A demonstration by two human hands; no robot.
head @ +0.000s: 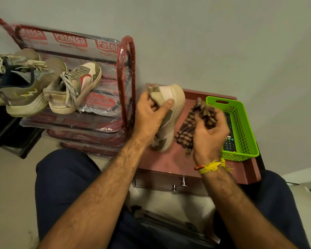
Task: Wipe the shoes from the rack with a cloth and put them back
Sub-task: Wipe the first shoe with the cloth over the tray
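Seated knees frame a low maroon table, where the left hand grips a beige shoe steady on its side for wiping, the right hand bunching a checked cloth just beside it, right of the rack.

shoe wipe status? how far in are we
Early. One beige shoe is off the rack and on the small table, gripped by the left hand. The right hand holds the checked cloth bunched beside it, not visibly touching the shoe. Three shoes sit on the rack; whether any were wiped can't be told. Left: wipe this one and return it.
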